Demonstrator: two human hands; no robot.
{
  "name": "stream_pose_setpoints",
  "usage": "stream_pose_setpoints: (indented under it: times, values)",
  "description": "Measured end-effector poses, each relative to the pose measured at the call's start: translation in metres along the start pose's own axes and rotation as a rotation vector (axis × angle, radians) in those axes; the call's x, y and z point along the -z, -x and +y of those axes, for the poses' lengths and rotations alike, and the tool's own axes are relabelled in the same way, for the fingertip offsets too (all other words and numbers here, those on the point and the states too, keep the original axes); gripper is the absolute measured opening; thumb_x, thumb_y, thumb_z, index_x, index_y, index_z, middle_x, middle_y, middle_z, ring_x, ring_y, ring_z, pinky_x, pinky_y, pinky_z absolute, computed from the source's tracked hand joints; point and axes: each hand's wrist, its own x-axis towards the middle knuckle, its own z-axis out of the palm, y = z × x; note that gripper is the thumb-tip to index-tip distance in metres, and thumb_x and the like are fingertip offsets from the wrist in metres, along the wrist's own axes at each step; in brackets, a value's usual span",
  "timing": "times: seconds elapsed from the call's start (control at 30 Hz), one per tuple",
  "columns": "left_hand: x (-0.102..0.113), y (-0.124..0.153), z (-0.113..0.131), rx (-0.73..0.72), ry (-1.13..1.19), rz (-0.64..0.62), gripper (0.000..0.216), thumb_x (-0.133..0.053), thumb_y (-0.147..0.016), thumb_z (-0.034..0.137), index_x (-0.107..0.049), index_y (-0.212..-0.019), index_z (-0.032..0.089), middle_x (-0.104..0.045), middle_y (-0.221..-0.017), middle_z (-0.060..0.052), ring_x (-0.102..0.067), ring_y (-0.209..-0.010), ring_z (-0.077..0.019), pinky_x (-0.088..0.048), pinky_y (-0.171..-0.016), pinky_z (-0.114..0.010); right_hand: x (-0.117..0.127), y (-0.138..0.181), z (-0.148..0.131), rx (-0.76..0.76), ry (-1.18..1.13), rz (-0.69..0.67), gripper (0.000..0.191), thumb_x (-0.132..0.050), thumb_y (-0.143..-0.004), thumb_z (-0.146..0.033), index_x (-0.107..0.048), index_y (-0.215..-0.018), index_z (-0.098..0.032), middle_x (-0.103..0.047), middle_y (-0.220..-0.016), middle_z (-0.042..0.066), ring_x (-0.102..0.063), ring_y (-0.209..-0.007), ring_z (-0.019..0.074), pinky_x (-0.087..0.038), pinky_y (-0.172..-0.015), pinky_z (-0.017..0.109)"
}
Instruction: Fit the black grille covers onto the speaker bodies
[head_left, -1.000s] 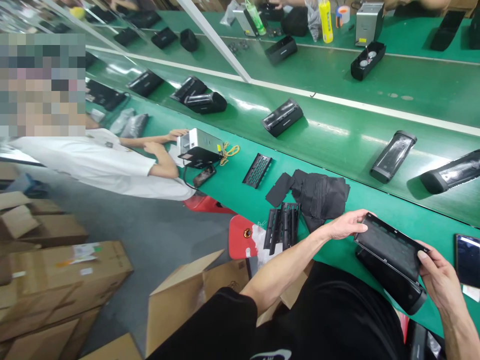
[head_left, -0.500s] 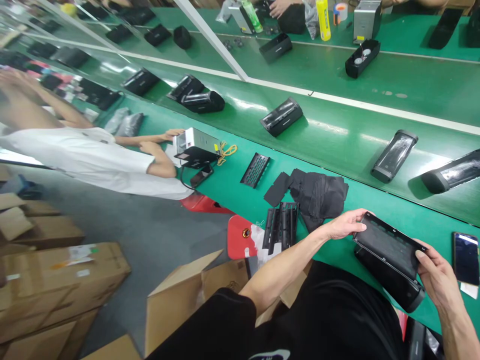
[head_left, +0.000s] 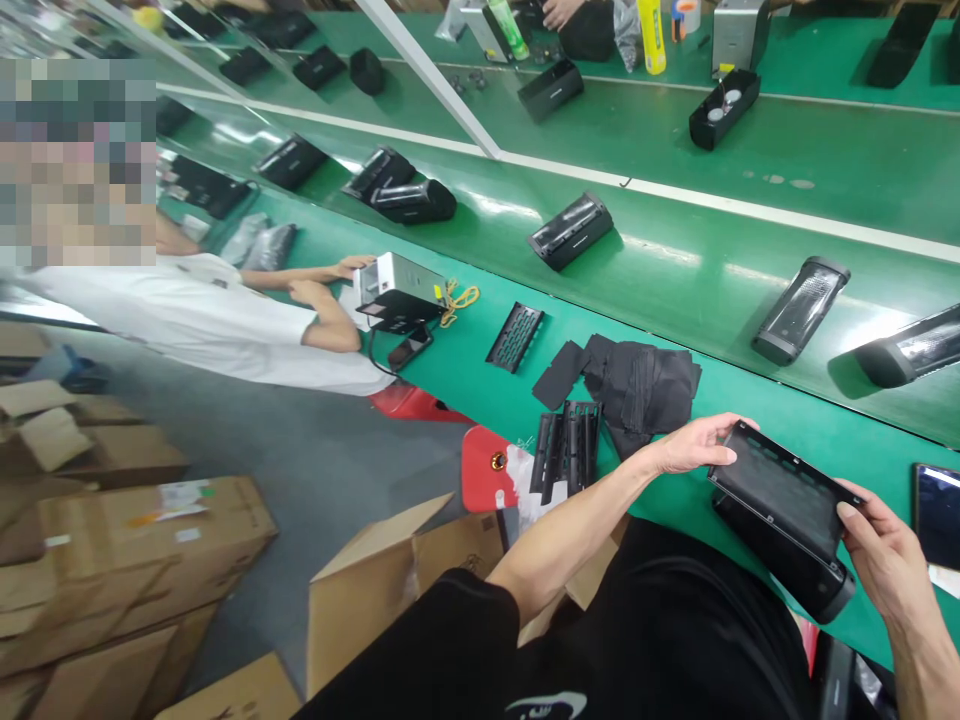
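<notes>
A black slotted speaker panel [head_left: 787, 492], lined with dark sheet, is held by its two ends. My left hand [head_left: 699, 443] pinches its left end, thumb on top. At the other end, my right hand [head_left: 879, 528] grips the corner between thumb and fingers. Below the panel lies a black speaker body [head_left: 787, 570] on the green bench, partly covered by it. A pile of black fabric sheets [head_left: 645, 385] lies to the left of my left hand. Several black slotted panels [head_left: 566, 450] rest at the bench edge, and another slotted panel [head_left: 515, 337] lies farther off.
Several black speakers [head_left: 571, 232] lie on the green conveyor [head_left: 675, 270] beyond the bench. A phone [head_left: 937, 512] sits right of my right hand. An open carton [head_left: 367, 590] and a red stool [head_left: 484, 470] stand at left. A co-worker in white [head_left: 225, 330] sits beside a metal box [head_left: 397, 290].
The view has shifted slightly, so everything appears a little displaced. Both hands keep hold of the panel above the speaker body, with no clear change in grip.
</notes>
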Motion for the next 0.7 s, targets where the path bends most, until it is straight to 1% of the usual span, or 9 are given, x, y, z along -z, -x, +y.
stream_pose_setpoints:
  times: [0.07,0.17,0.23,0.33,0.43,0.53,0.63,0.7]
  values:
    - [0.000,0.003,0.005,-0.031,-0.041,-0.008,0.067,-0.086,-0.079,0.045,-0.066,-0.136,0.018,-0.060,-0.099,-0.004,-0.052,-0.086,-0.0142,-0.043,-0.080,-0.025,0.003,0.003,0.000,0.020,0.044,0.020,0.062,-0.095,-0.068,-0.049,-0.078,-0.121,-0.024,-0.076,-0.090,0.006,-0.068,-0.074,0.0239,-0.058,-0.066,0.034]
    - [-0.002,0.005,0.009,-0.056,-0.033,-0.013,0.066,-0.087,-0.078,0.044,-0.067,-0.136,0.020,-0.063,-0.114,-0.008,-0.057,-0.096,-0.0176,-0.046,-0.084,-0.027,0.007,0.006,0.000,0.065,0.121,0.032,0.065,-0.095,-0.068,-0.049,-0.077,-0.124,-0.022,-0.075,-0.090,0.006,-0.069,-0.082,0.0259,-0.059,-0.073,0.035]
    - [-0.003,0.005,0.009,-0.062,-0.031,-0.005,0.068,-0.089,-0.074,0.043,-0.067,-0.135,0.021,-0.063,-0.120,-0.010,-0.058,-0.102,-0.0202,-0.048,-0.087,-0.029,0.008,0.007,0.000,0.092,0.160,0.034,0.064,-0.094,-0.070,-0.048,-0.077,-0.125,-0.022,-0.075,-0.091,0.005,-0.069,-0.082,0.0245,-0.058,-0.074,0.033]
    - [-0.002,0.003,0.007,-0.062,-0.044,0.000,0.069,-0.090,-0.073,0.042,-0.068,-0.135,0.022,-0.064,-0.121,-0.009,-0.059,-0.105,-0.0212,-0.049,-0.089,-0.030,0.008,0.007,0.000,0.106,0.173,0.025,0.061,-0.093,-0.073,-0.049,-0.077,-0.126,-0.022,-0.075,-0.093,0.004,-0.067,-0.080,0.0214,-0.057,-0.074,0.031]
    - [-0.001,0.000,0.005,-0.065,-0.033,-0.002,0.069,-0.091,-0.072,0.042,-0.069,-0.134,0.023,-0.064,-0.121,-0.009,-0.060,-0.107,-0.0221,-0.050,-0.091,-0.031,0.007,0.006,0.001,0.112,0.157,0.017,0.061,-0.093,-0.074,-0.049,-0.076,-0.125,-0.022,-0.074,-0.093,0.004,-0.065,-0.078,0.0199,-0.056,-0.074,0.030]
    - [0.000,-0.002,0.005,-0.071,-0.004,0.000,0.069,-0.092,-0.071,0.039,-0.069,-0.134,0.023,-0.065,-0.121,-0.009,-0.061,-0.106,-0.0214,-0.050,-0.091,-0.031,0.004,0.003,0.002,0.116,0.123,0.014,0.060,-0.094,-0.072,-0.049,-0.077,-0.123,-0.023,-0.073,-0.088,0.003,-0.063,-0.073,0.0193,-0.054,-0.069,0.029]
    - [0.003,-0.004,0.001,-0.056,0.070,0.026,0.072,-0.095,-0.067,0.038,-0.070,-0.132,0.021,-0.067,-0.121,-0.009,-0.063,-0.103,-0.0201,-0.051,-0.089,-0.029,0.001,-0.001,0.001,0.095,0.036,-0.009,0.055,-0.094,-0.073,-0.048,-0.077,-0.120,-0.024,-0.069,-0.078,0.002,-0.056,-0.061,0.0160,-0.049,-0.056,0.026]
    - [0.003,-0.007,-0.005,-0.030,0.199,0.047,0.077,-0.096,-0.067,0.044,-0.067,-0.135,0.021,-0.070,-0.115,-0.009,-0.066,-0.094,-0.0185,-0.053,-0.086,-0.029,-0.005,-0.004,-0.004,0.085,-0.055,-0.017,0.051,-0.095,-0.072,-0.045,-0.079,-0.115,-0.024,-0.068,-0.077,0.001,-0.051,-0.056,0.0128,-0.044,-0.051,0.023]
